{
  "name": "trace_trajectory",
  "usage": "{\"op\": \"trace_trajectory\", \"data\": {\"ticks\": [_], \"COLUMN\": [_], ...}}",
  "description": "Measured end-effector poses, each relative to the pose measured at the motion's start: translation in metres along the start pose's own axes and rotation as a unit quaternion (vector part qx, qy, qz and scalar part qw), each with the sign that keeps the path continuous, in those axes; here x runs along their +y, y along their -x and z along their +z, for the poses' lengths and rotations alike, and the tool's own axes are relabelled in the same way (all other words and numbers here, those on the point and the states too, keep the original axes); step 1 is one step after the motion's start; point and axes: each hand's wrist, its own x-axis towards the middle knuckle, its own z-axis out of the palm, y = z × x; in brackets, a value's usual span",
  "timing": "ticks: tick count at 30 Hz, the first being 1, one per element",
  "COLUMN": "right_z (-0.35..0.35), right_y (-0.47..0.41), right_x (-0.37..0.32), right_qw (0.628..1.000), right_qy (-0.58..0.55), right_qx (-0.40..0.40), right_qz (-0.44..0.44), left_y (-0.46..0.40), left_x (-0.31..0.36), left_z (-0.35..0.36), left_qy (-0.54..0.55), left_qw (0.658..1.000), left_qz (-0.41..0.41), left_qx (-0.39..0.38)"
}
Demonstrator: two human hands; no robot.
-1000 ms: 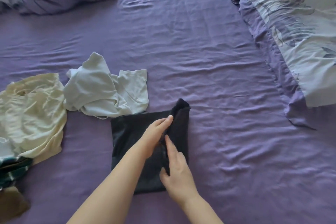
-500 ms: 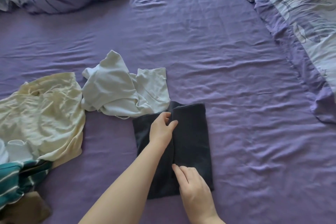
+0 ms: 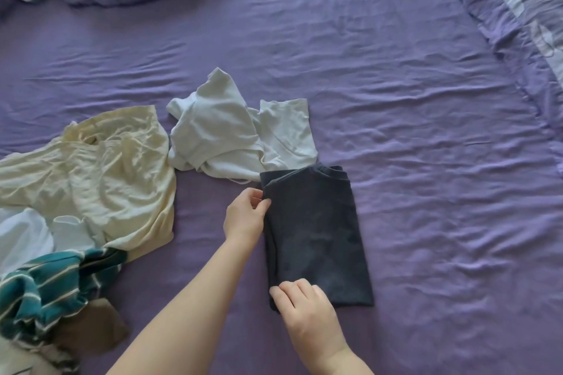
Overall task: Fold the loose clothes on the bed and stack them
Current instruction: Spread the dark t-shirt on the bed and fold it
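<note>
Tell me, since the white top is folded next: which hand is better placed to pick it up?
Left, probably. The left hand sits at the dark folded garment's far-left edge, just below the white top; the right hand is at the near corner.

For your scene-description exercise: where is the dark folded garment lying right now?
In the head view, the dark folded garment lies centre-low on the purple sheet, just below-right of the white shirt.

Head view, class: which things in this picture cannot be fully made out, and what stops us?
- Teal striped garment: head view, cut off by the left edge.
- Brown item: partly under the striped garment, kind unclear.
- Dark garment: folded layers hide its type; the right hand covers its near corner.
- Left hand: fingertips hidden at the garment's edge.
</note>
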Motion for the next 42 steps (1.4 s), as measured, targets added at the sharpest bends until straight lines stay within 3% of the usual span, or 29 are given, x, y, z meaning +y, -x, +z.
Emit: {"op": "trace_trajectory", "data": {"ticks": [10, 13, 16, 18, 21, 24, 28, 33, 39, 42], "right_z": [-0.002, -0.015, -0.025, -0.022, -0.021, -0.020, -0.013, -0.017, -0.037, -0.054], "right_y": [0.007, 0.003, -0.007, -0.009, -0.018, -0.030, -0.040, -0.046, -0.058, -0.064], "right_x": [0.018, 0.035, 0.062, 0.085, 0.110, 0.119, 0.122, 0.137, 0.162, 0.182], "right_qw": [0.993, 0.985, 0.950, 0.925, 0.909, 0.887, 0.868, 0.822, 0.730, 0.711], "right_qy": [-0.003, 0.033, 0.068, 0.014, -0.081, -0.226, -0.260, -0.366, -0.532, -0.574], "right_qx": [-0.111, -0.155, -0.241, -0.287, -0.237, -0.159, -0.161, -0.134, -0.125, -0.122], "right_qz": [-0.043, 0.062, 0.184, 0.247, 0.333, 0.370, 0.390, 0.415, 0.411, 0.388], "left_y": [0.033, 0.048, 0.061, 0.064, 0.059, 0.054, 0.052, 0.054, 0.053, 0.051], "left_x": [0.004, 0.004, -0.001, -0.007, -0.014, -0.016, -0.017, -0.005, 0.016, 0.034], "left_z": [0.009, 0.012, 0.016, 0.018, 0.021, 0.024, 0.028, 0.026, 0.024, 0.032], "left_qy": [-0.067, -0.087, -0.106, -0.108, -0.008, 0.134, 0.191, 0.257, 0.283, 0.344], "left_qw": [0.996, 0.992, 0.990, 0.987, 0.995, 0.986, 0.966, 0.947, 0.937, 0.917], "left_qz": [-0.056, -0.071, -0.012, 0.029, 0.017, -0.094, -0.171, -0.165, -0.176, -0.166], "left_qx": [-0.034, -0.048, -0.093, -0.119, -0.103, -0.043, -0.042, -0.097, -0.101, -0.114]}}
